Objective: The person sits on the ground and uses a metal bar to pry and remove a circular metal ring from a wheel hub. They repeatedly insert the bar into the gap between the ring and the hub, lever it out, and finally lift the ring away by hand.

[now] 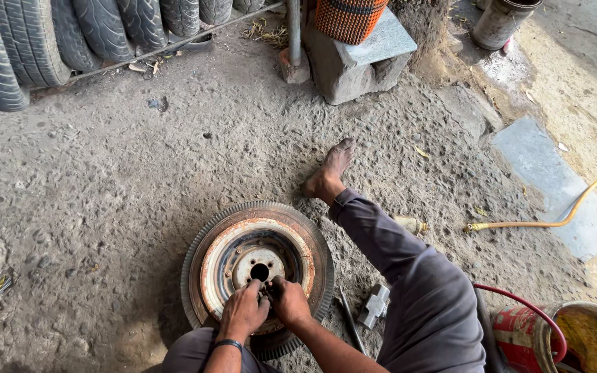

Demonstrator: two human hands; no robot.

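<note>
Wheel (257, 273) lies flat on the ground (139, 179), tyre round a rusty rim (219, 266), hub hole facing up. Both hands meet at the rim's near edge: left hand (242, 314), w/ dark wristband, and right hand (289, 301) touching each other, fingers curled & pinching sth small at the rim; can't tell what it is. Person sits behind the wheel, right leg stretched past it, bare foot (329, 174) on the ground. Just right of the wheel: a thin bar (349, 319) & a metal tool (373, 305). Further right: yellow hose (547, 220), red-and-yellow drum (575, 338). Tyres (70, 31) stacked top left, stone block (361, 59) top centre.
</note>
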